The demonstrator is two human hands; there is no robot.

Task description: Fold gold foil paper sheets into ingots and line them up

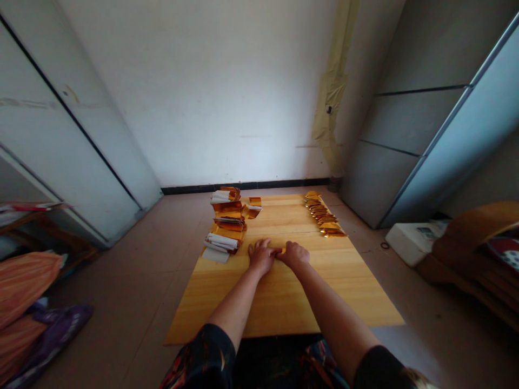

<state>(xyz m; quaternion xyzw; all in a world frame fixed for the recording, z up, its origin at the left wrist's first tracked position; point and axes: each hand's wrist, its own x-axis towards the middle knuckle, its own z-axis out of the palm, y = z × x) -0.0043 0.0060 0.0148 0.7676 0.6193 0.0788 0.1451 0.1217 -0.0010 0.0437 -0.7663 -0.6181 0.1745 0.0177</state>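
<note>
Both of my hands meet over the middle of the wooden board. A small piece of gold foil paper point(283, 250) shows between them, mostly covered by fingers. My left hand point(261, 258) rests on the board with its fingers spread, its thumb reaching to the paper's left side. At the other side, my right hand point(297, 254) is closed, with thumb and curled fingers gripping the paper. Stacks of gold and white paper sheets point(229, 229) lie to the left. Along the board's far right runs a row of folded gold paper pieces point(324, 215).
The wooden board point(284, 308) stands near a white wall point(227, 97). Grey cabinets point(401, 135) rise at the right, beside a white box point(409, 243) and a wooden chair point(466, 270). Orange and purple bags point(32, 319) lie at the left.
</note>
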